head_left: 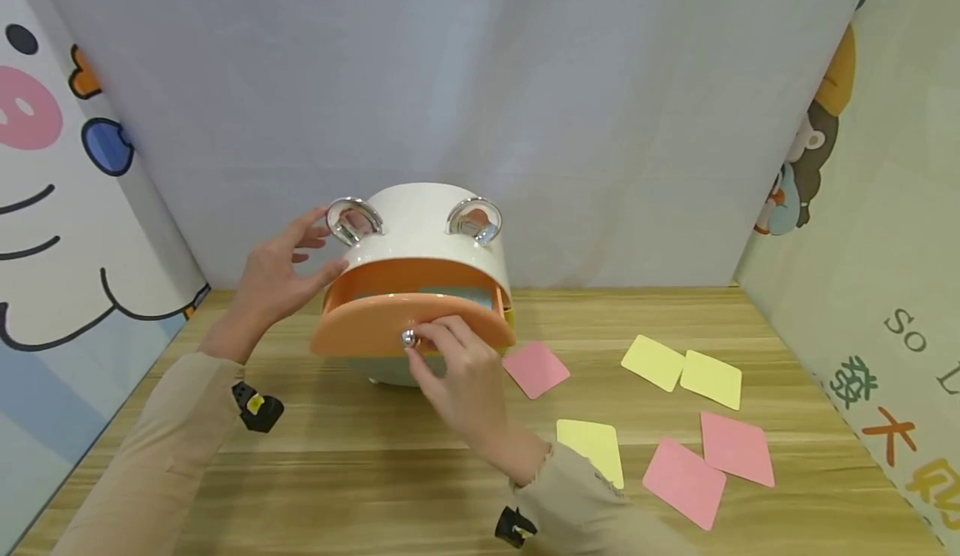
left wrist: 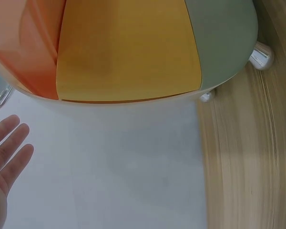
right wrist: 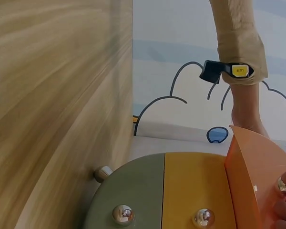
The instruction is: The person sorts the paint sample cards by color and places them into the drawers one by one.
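Observation:
A small rounded drawer cabinet with a white shell (head_left: pixel 423 214) stands on the table, two silver rings like ears on its top. Its orange top drawer (head_left: pixel 367 323) is pulled partly out, and something pale blue (head_left: pixel 465 294) shows inside. My right hand (head_left: pixel 468 381) pinches the silver knob (head_left: pixel 408 338) on that drawer's front. At the cabinet's left side, my left hand (head_left: pixel 273 277) is spread, its fingers near the left ring (head_left: pixel 352 218) and the thumb by the shell's edge. Below the orange drawer, the right wrist view shows a yellow drawer (right wrist: pixel 193 183) and a green drawer (right wrist: pixel 138 186), both closed.
Pink notes (head_left: pixel 536 369) and yellow notes (head_left: pixel 652 363), several in all, lie on the wooden table (head_left: pixel 315 473) right of the cabinet. A grey-white curtain (head_left: pixel 600 122) hangs behind. Printed panels (head_left: pixel 67 231) flank both sides.

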Available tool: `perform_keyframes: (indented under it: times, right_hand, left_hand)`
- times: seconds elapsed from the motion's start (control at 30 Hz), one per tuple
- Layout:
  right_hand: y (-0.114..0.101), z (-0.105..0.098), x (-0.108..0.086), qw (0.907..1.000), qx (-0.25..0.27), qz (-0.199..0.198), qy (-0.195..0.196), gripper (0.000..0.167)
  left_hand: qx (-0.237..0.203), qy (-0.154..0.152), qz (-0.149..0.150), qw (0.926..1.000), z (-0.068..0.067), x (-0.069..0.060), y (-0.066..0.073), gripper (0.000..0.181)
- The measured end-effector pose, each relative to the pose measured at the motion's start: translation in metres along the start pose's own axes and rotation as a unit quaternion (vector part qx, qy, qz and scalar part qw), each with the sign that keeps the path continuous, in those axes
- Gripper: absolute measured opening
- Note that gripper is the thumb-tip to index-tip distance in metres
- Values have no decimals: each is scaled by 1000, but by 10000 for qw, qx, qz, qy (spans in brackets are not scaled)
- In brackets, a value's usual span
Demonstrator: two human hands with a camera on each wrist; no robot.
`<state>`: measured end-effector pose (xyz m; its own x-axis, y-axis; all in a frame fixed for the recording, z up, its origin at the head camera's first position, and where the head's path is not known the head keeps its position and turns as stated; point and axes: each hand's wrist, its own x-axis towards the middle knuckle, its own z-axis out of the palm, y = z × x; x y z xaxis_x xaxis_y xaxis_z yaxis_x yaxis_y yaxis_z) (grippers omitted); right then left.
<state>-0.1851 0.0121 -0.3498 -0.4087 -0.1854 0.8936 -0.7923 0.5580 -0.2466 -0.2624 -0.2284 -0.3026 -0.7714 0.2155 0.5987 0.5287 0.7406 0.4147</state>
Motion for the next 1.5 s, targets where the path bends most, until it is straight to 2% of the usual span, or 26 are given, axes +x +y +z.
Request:
perform_keyframes:
  times: [0.17, 0.5, 0.77, 1.03, 1.2, 1.37, 1.5]
  right_hand:
    - [9, 5, 9, 9994, -197, 109, -269, 11]
    - [32, 18, 28, 9952, -809, -398, -384, 10]
    - [41, 18, 34, 9941, -741, -573, -551, 11]
    - [42, 19, 31, 9952, -615, -527, -547, 12]
    - [42, 18, 25, 9982, -202, -323, -465, 17]
    - [38, 13, 14, 9988, 272, 166, -361, 21]
    - [35, 13, 2, 9963, 509, 535, -446, 23]
  left_hand:
    - [19, -5, 32, 10000, 0, 0, 0, 67]
    - [-117, 35, 109, 9999, 0, 1, 0, 67]
    - [-185, 13, 88, 9998, 0, 1, -1, 67]
    - [-183, -7, 57, 9998, 0, 0, 0, 67]
    - [-191, -33, 20, 9998, 0, 0, 1, 67]
    - [-185, -64, -10, 9998, 0, 0, 2, 67]
    - [-171, -64, -1, 9998, 0, 1, 2, 67]
